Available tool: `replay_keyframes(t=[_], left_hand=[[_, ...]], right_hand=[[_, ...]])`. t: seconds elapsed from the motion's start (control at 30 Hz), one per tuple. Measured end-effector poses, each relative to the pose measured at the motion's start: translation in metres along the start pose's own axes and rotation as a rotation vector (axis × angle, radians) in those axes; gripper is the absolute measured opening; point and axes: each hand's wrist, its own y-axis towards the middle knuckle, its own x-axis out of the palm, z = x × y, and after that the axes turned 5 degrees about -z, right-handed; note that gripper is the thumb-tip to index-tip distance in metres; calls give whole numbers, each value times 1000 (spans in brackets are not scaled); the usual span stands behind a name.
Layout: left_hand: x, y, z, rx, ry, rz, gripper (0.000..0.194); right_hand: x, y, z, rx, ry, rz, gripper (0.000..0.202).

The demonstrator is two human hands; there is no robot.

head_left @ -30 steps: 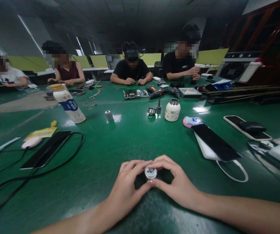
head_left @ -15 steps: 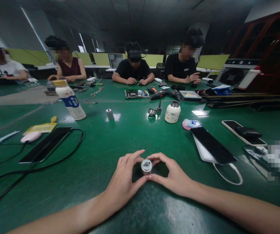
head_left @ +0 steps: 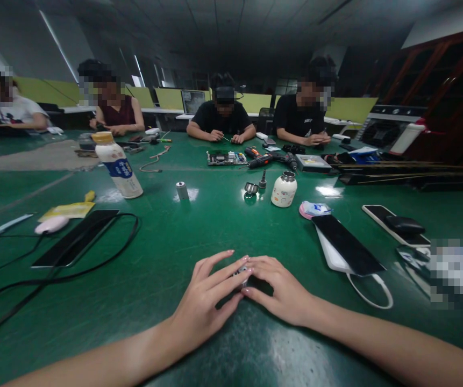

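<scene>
A small silvery electric motor (head_left: 243, 281) stands on the green table (head_left: 199, 231), mostly covered by my fingers. Around its left side curls my left hand (head_left: 204, 290), two fingers reaching over the top and the thumb at the near side. My right hand (head_left: 282, 290) closes on it from the right, with the thumb in front and the fingertips behind. The fingertips of both hands meet at the motor. Farther off, a similar grey metal cylinder (head_left: 182, 190) stands upright by itself.
Left are a milk bottle (head_left: 118, 166), a tablet (head_left: 77, 239) and a looping black cable (head_left: 132, 242). A white flask (head_left: 284, 190), a metal lid (head_left: 250, 189), a phone on a white power bank (head_left: 348, 244) and power drills (head_left: 267, 158) lie beyond and right. Several people sit opposite.
Fingers of my left hand have come over the motor's top, which showed plainly before. My right fingers have also closed in over it. The motor stays at nearly the same spot.
</scene>
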Motion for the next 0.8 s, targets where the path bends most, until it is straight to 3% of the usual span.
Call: replay_keyframes(t=[0.2, 0.3, 0.57, 0.8], left_hand=[[-3, -4, 8, -90, 30, -12, 74], [-6, -12, 15, -180, 130, -87, 82], [-8, -21, 19, -199, 332, -295, 57], [-12, -11, 14, -290, 237, -226, 57]], right_hand=[[-2, -1, -2, 10, -36, -26, 34], [-2, -2, -2, 14, -59, -30, 36], [-4, -3, -5, 21, -123, -53, 39], [-3, -3, -5, 22, -137, -54, 39]])
